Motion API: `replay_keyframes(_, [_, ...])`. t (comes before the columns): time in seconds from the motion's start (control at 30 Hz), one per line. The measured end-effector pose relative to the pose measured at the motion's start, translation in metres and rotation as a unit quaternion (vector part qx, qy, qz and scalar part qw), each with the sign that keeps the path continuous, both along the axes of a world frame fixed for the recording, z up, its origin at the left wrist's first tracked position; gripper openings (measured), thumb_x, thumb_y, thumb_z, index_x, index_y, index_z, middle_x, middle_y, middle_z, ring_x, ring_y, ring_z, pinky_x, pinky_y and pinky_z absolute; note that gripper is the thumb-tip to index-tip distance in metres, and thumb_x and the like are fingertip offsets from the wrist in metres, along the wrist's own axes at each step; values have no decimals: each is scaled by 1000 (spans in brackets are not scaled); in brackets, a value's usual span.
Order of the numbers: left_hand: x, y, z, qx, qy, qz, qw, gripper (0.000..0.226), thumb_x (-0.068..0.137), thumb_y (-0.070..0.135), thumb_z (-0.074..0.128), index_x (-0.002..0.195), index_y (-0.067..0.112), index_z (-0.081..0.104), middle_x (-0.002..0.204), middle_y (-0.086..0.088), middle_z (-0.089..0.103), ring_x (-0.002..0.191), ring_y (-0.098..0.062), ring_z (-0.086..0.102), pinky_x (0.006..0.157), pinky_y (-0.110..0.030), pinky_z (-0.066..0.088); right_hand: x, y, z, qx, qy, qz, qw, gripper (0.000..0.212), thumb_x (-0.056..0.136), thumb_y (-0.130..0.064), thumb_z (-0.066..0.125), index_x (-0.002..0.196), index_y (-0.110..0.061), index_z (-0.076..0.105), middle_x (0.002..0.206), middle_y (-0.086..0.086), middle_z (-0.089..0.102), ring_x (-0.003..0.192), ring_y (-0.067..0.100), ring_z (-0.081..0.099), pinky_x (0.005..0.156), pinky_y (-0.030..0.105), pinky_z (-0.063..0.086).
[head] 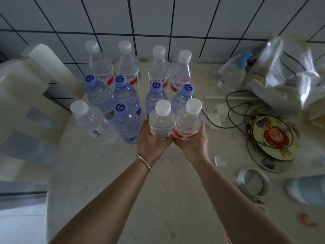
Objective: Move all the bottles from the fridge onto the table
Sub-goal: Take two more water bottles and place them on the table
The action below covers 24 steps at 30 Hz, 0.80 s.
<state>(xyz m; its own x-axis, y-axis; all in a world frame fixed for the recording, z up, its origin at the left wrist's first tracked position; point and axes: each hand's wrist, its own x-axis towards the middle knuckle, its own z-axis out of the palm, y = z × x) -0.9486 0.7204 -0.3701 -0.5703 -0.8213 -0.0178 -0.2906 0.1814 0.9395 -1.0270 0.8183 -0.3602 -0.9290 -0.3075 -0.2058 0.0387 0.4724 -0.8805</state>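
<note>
My left hand (152,141) grips a clear white-capped bottle with a red label (161,120). My right hand (191,143) grips a second white-capped, red-labelled bottle (189,120) right beside it. Both bottles are upright, side by side, over the pale table (140,191). Behind them stand several bottles: white-capped ones (159,66) in a row near the tiled wall, and blue-capped ones (125,92) in front of those. A lone white-capped bottle (91,120) stands at the left. The fridge is not in view.
A white appliance (22,88) stands at the left. At the right lie a blue-pump dispenser (233,73), a crumpled plastic bag (288,76), a black cable (235,110), round cartoon-print boards (274,138) and a metal ring (253,184).
</note>
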Motion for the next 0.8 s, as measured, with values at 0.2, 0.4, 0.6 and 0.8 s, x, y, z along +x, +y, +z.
replay_keyframes(0.2, [5, 3, 12, 7, -12, -12, 1000, 64, 49, 41, 82, 105, 38, 51, 109, 5, 66, 100, -3, 61, 86, -19, 46, 8, 3, 6, 21, 12, 6, 1000, 85, 54, -28, 90, 124, -21, 43, 120, 3, 58, 108, 21, 57, 84, 34, 49])
replay_keyframes(0.4, [11, 0, 9, -45, -82, -41, 995, 63, 52, 42, 77, 106, 15, 61, 101, -3, 68, 99, -16, 64, 82, -37, 53, 17, 17, 26, 153, 24, 108, 982, 81, 75, -23, 76, 140, -6, 30, 139, 11, 41, 131, 27, 36, 109, 35, 30])
replay_keyframes(0.6, [50, 29, 36, -12, -68, -8, 998, 68, 64, 15, 81, 124, 6, 51, 121, -14, 58, 112, -29, 56, 92, -31, 44, 53, 51, 53, 187, 7, 108, 976, 77, 86, -33, 62, 147, -10, 21, 148, 10, 32, 136, 28, 28, 113, 36, 24])
replay_keyframes(0.8, [117, 74, 61, -58, -62, -14, 996, 62, 71, 13, 78, 127, 8, 52, 125, -12, 56, 108, -24, 59, 87, -21, 39, 112, 97, 79, 154, 49, 131, 978, 72, 85, -37, 61, 145, -14, 27, 144, 9, 38, 133, 26, 32, 110, 37, 27])
